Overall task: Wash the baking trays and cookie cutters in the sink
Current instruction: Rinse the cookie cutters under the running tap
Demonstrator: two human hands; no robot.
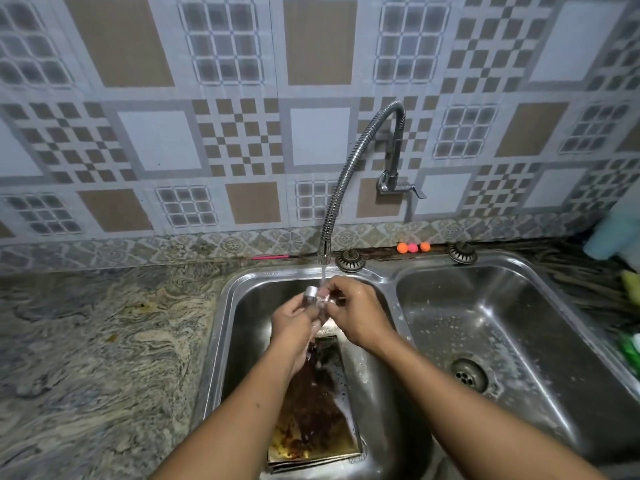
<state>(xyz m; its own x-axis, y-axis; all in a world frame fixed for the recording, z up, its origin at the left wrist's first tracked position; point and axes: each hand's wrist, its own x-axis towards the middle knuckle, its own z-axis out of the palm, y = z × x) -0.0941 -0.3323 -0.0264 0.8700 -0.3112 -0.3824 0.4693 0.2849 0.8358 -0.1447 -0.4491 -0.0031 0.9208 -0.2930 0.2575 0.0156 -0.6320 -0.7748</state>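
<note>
Granite-pattern countertop [86, 341] on the left, patterned tile wall behind, thin pink stick [270, 257] lying at the wall joint. Steel double sink: left basin [221, 306] holds a baking tray [311, 410] lying flat on the bottom, with dark brown burnt residue over most of it, yellow crust at the near end and a few suds along its right edge. Left hand [294, 320] is above the tray's far end, fingers curled up around a small round metal cookie cutter [311, 293], which sits at the fingertips, directly under the water stream [322, 277]. Flexible metal spout [349, 168] arcs down from the wall tap [398, 187], nozzle just above the hands. Right hand [360, 313] comes in from the other side, fingers bent tight, tips pinching at the cutter's right side; exact contact is blurred by water, but both hands are closed on it, neither spread. Both hands wet, forearms crossing over the left basin. Two strainer plugs on the back rim, one [349, 260] beside the nozzle, one [461, 252] further right, three small orange and pink balls [412, 247] between them. Right basin [519, 341] is wet and speckled with suds, drain [469, 374] open. Far right edge: pale bottle [609, 237], green items [628, 348], too cropped to identify.
</note>
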